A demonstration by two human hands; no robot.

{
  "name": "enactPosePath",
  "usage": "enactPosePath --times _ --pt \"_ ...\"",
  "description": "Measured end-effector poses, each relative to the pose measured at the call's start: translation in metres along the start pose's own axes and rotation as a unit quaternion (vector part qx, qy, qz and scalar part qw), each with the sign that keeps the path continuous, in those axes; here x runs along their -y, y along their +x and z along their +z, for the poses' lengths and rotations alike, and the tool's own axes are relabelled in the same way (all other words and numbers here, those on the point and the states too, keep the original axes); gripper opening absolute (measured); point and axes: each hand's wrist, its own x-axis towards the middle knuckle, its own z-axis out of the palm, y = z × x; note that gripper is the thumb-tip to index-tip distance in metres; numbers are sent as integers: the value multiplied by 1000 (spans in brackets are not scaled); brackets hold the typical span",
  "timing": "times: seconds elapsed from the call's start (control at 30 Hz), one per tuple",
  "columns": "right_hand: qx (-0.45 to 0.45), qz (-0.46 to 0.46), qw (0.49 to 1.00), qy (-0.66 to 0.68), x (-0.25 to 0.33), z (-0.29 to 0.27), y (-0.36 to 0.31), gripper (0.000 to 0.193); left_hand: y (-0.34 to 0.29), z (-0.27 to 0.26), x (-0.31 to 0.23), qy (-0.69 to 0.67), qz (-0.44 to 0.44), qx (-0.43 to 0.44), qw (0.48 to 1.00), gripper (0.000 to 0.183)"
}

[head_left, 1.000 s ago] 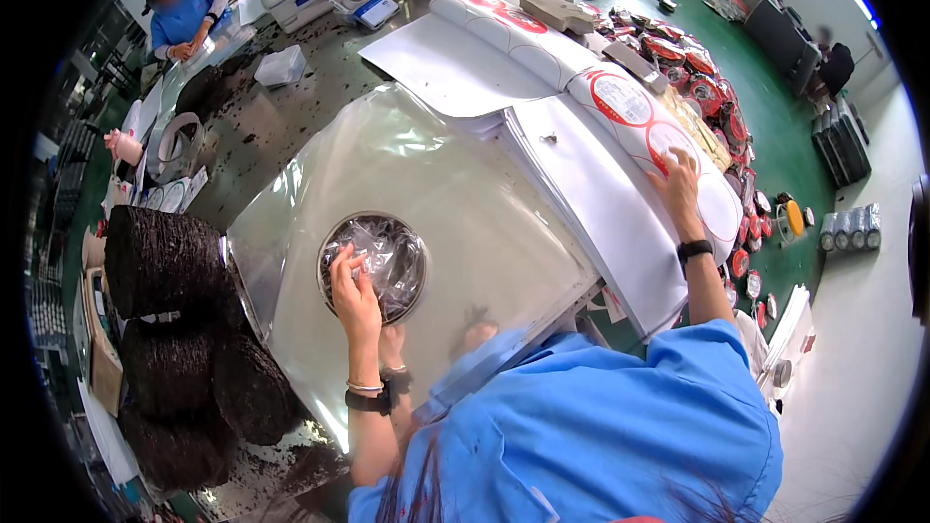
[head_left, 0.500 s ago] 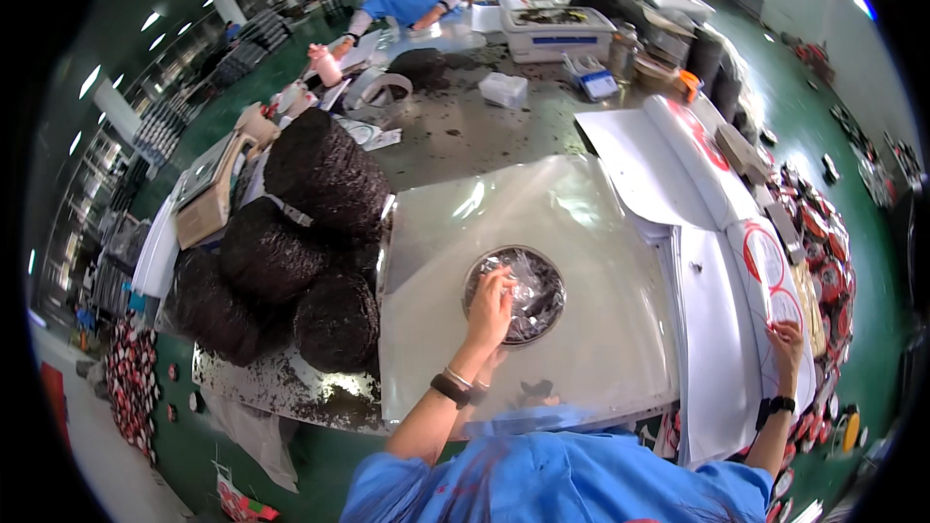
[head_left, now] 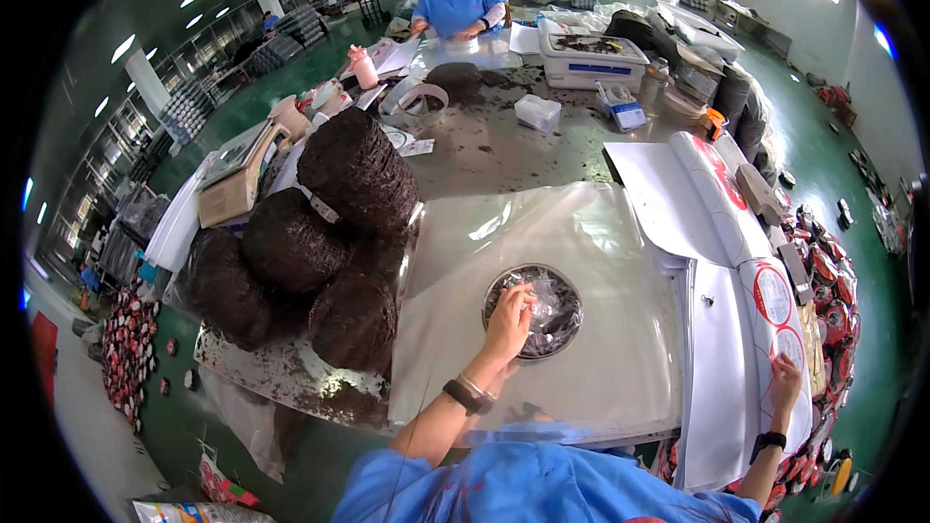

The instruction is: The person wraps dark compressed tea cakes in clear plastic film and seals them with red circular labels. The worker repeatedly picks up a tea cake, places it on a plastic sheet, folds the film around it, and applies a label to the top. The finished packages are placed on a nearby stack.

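Left hand [head_left: 508, 324] with fingers bent and drawn together, down against crumpled clear plastic film [head_left: 548, 298] inside a shallow round container with a silvery metal rim [head_left: 569, 343]; cannot tell whether pinching the film or only pressing on it. Right hand [head_left: 787, 385] well apart from the container, fingers curled against a curved white paper sheet printed with red rings [head_left: 767, 276]; cannot tell whether gripping it.

Container just beyond the left wrist, in from the front edge of the grey metal worktop [head_left: 484, 167], on a pale translucent plastic sheet [head_left: 630, 363]. Round, so without a long axis; left hand much the nearer. Printed paper to the right of the container, long axis running front to back along the worktop's right edge, with flat white paper sheets [head_left: 717, 358] between. Inside the container, dark contents partly visible through the film.

Toward the left front corner, rough blackish cylindrical stacks [head_left: 356, 179], piled beside the plastic sheet. Farther back, a small clear plastic box [head_left: 538, 114], contents too unclear to tell. Beyond, toward the back right corner, a white plastic tub [head_left: 591, 84] with dark flakes [head_left: 586, 44] on top. At the far edge, a co-worker in blue [head_left: 455, 10].
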Motion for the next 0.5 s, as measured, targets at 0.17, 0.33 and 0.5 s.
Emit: enactPosePath --times 0.17,0.33,0.5 --pt "-67 -47 996 -33 -33 -4 15 36 1 1 -1 -17 -14 9 1000 30" --pt "-100 -64 980 -160 12 19 -14 34 -1 -2 -1 -2 -12 10 1000 18" --pt "-131 -91 975 -153 27 7 -8 20 -1 -5 -1 -27 -35 20 999 18"
